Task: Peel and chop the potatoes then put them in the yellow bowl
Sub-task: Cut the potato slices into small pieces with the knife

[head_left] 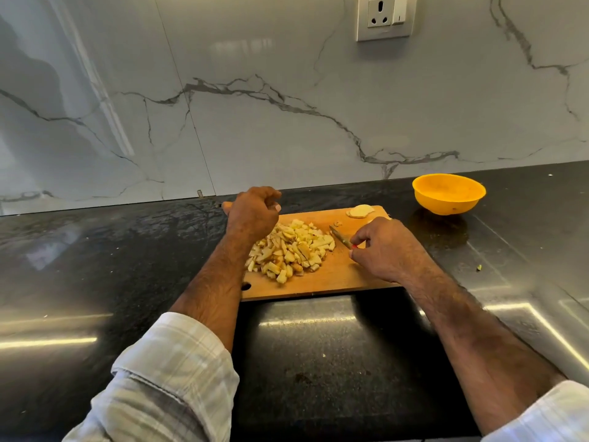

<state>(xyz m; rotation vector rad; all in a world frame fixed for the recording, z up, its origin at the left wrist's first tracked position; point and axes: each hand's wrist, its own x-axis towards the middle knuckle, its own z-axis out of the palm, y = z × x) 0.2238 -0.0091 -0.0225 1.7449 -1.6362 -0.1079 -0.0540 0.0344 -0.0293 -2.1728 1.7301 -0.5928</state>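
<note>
The right hand (385, 250) pinches a small knife (341, 237); the left hand (253, 213) is loosely curled, holding nothing visible. Between them, pale chopped potatoes (291, 250) are heaped on a wooden board (344, 275). The glossy round yellow bowl (448, 193) stands apart on the black counter (95, 250).

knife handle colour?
Red, what little shows: the right hand covers most of the knife handle. Head view, the only one.

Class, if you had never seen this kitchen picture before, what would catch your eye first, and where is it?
The pile of chopped potato in the middle of the wooden cutting board, between the two hands. Next, the yellow bowl, standing on the dark counter beyond the board's far right corner. The right hand grips a knife.
</note>
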